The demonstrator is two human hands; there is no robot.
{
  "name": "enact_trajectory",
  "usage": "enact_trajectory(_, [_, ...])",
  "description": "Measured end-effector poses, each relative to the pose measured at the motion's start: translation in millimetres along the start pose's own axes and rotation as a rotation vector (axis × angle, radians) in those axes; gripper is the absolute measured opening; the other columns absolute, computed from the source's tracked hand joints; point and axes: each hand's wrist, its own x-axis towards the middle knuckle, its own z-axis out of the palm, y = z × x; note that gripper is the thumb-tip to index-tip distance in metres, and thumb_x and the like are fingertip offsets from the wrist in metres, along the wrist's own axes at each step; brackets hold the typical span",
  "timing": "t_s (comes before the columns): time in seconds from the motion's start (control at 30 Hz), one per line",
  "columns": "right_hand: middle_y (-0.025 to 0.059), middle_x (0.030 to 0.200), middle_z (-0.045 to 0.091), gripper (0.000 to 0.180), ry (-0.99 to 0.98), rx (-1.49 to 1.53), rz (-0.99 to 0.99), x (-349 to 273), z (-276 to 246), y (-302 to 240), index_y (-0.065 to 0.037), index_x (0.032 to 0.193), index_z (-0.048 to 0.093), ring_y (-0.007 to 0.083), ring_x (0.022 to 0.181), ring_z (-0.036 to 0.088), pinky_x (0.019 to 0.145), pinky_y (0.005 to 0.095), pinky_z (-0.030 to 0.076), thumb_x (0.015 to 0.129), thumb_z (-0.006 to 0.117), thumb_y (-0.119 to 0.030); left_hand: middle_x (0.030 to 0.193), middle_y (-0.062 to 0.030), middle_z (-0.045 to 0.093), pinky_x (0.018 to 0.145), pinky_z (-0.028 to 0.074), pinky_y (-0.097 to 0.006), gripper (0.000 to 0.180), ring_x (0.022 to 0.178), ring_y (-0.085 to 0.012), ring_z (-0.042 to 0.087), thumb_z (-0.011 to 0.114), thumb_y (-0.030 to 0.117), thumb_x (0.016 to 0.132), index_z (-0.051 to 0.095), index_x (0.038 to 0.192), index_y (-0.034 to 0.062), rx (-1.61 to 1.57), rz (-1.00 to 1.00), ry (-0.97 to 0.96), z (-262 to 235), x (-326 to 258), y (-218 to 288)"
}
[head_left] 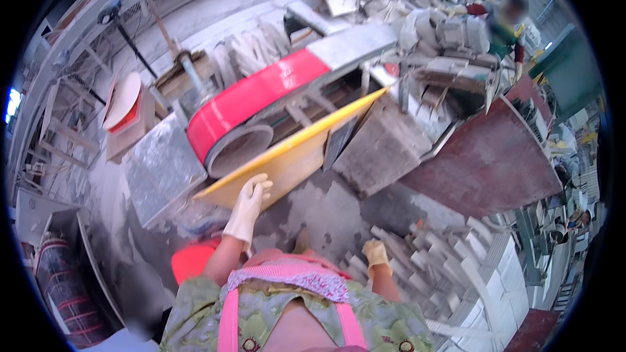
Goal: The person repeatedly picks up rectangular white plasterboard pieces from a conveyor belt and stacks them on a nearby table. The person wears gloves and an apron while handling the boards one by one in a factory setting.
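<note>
My left hand (251, 205), in a cream glove, is raised in front of the yellow-edged panel (287, 166) of a belt machine. Its fingers are loosely bent and slightly apart, and nothing shows in them. Whether the fingertips touch the panel cannot be made out. A red curved guard (254, 94) wraps the machine's rounded end beyond the panel. Low on the right, my right hand (376, 254) wears a yellowish glove. It is close to a pile of pale grey strips (417, 261); its fingers point away and are mostly hidden.
A grey block-like box (381, 150) and a dark red board (489, 163) stand right of the machine. Left are a metal sheet (163, 163) and a red object (192, 261) by my forearm. A co-worker (508, 29) stands at the far right, behind machinery.
</note>
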Motion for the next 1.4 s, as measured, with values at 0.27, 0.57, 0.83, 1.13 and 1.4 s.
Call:
enact_trajectory(0.27, [0.019,0.101,0.076,0.035,-0.011,0.791,0.658,93,79,44,-0.001,0.104,0.077,0.0282,0.094,0.073,0.085,0.0389,0.055,0.09,0.057,-0.026,0.127,-0.0144,0.07,0.099,0.053,-0.034,0.038,0.113,-0.0201,0.069,0.053,0.022,0.108,0.059,0.138,-0.0014,0.02,0.315,-0.003,60,100,68])
enact_trajectory(0.57, [0.0042,0.083,0.068,0.027,0.578,1.327,0.76,141,-39,78,-0.005,0.093,0.074,0.0136,0.077,0.063,0.066,0.0361,0.048,0.095,0.053,-0.022,0.134,-0.0243,0.064,0.112,0.045,-0.045,0.046,0.13,-0.0387,0.059,0.062,0.022,0.098,0.058,0.139,0.0022,0.653,0.704,0.096,117,260,157])
enact_trajectory(0.83, [0.0153,0.113,0.07,0.042,0.949,1.273,0.341,264,-346,-1,0.006,0.125,0.064,0.0194,0.11,0.062,0.097,0.0342,0.046,0.102,0.053,-0.028,0.147,-0.0187,0.056,0.124,0.026,-0.047,0.051,0.143,-0.0339,0.046,0.051,0.033,0.102,0.056,0.143,0.0047,1.098,0.793,0.177,136,326,132])
enact_trajectory(1.13, [0.0285,0.148,0.05,0.078,0.808,0.095,-0.065,468,-379,-48,-0.002,0.146,0.053,0.0449,0.142,0.041,0.121,0.055,0.027,0.089,0.066,-0.053,0.133,-0.0198,0.067,0.119,0.035,-0.047,0.035,0.133,-0.0365,0.056,0.055,0.019,0.099,0.068,0.127,0.0019,0.861,0.888,0.251,127,327,128])
enact_trajectory(1.4, [0.0311,0.137,0.058,0.059,0.618,0.092,-0.209,483,-393,-33,0.0,0.144,0.052,0.0486,0.13,0.053,0.114,0.0542,0.038,0.104,0.049,-0.042,0.127,-0.0189,0.067,0.098,0.054,-0.042,0.042,0.116,-0.0319,0.065,0.058,0.013,0.102,0.055,0.143,0.0032,0.545,0.745,0.308,149,335,158])
